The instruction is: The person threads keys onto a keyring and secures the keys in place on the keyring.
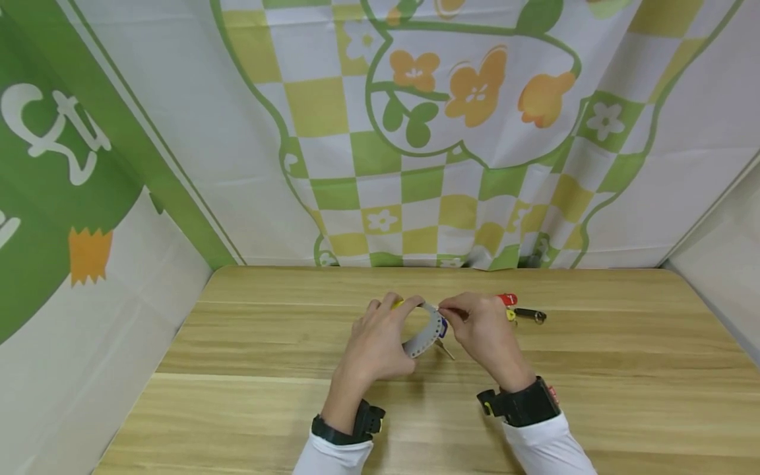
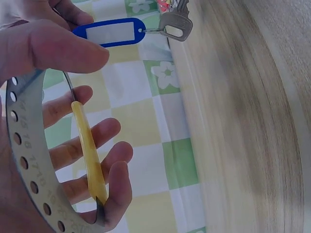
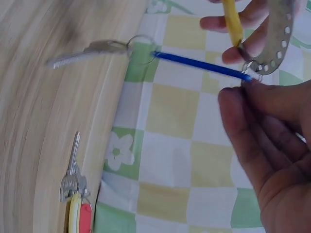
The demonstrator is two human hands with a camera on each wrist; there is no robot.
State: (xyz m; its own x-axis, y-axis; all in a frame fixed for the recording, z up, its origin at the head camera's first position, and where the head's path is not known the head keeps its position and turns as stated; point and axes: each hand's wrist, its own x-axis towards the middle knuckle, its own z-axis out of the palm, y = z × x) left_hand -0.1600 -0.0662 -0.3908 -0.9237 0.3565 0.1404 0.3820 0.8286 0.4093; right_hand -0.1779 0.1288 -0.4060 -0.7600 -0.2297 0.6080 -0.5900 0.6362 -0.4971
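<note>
My left hand (image 1: 377, 343) holds a curved metal key holder (image 1: 423, 340), a hooped strip with numbered holes (image 2: 30, 141) and a yellow handle (image 2: 89, 150). Its fingers wrap the handle side in the left wrist view. At the strip's far end, my right hand (image 1: 489, 330) pinches a small metal ring (image 3: 249, 67) between thumb and index finger. From that ring extends a blue key tag (image 3: 199, 64) with a white label. A silver key (image 3: 97, 47) dangles from the tag's other end. Whether the small ring passes through a hole is too fine to tell.
Right of my right hand, several tagged keys lie on the wooden table (image 1: 267, 409): a red tag (image 1: 507, 299), a yellow tag (image 1: 510, 315) and a black fob (image 1: 528, 314). A checked cloth (image 1: 380, 191) hangs behind the table's back edge.
</note>
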